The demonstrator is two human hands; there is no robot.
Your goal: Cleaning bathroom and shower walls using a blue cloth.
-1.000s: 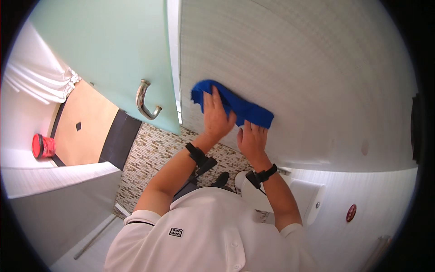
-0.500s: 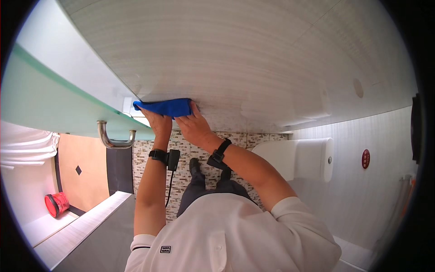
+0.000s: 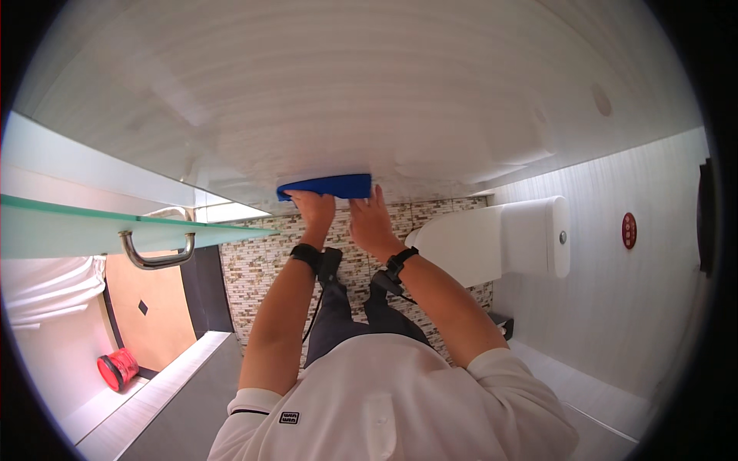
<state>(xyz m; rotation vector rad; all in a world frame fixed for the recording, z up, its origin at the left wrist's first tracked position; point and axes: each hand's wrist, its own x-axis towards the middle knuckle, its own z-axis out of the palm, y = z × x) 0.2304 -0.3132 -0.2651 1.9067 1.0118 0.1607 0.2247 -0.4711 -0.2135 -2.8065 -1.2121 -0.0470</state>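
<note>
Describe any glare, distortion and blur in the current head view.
Head view: the fisheye bows the lower edge of the wall and leaves black corners; head view: pale glare streaks the wall at upper left; head view: the blue cloth shows a clear outline, with no obvious blur.

A glossy, faintly streaked wall [image 3: 461, 92] is spanning the top of the view, catching soft reflections [image 3: 188, 107]. A white toilet [image 3: 461, 242] is standing beside a brown-and-cream mosaic-tiled floor [image 3: 250, 269], its cistern [image 3: 534, 238] facing a second pale wall [image 3: 592, 292], where a red oval sign [image 3: 629, 230] is showing. At left, a pale green glass door [image 3: 46, 230] is presenting its edge and curved metal handle [image 3: 157, 263]. Beyond, a tan floor [image 3: 157, 334] with a dark diamond inset [image 3: 143, 307] is lying below a gathered white curtain [image 3: 54, 288], while a low partition [image 3: 196, 399] is running along the lower left.
</note>
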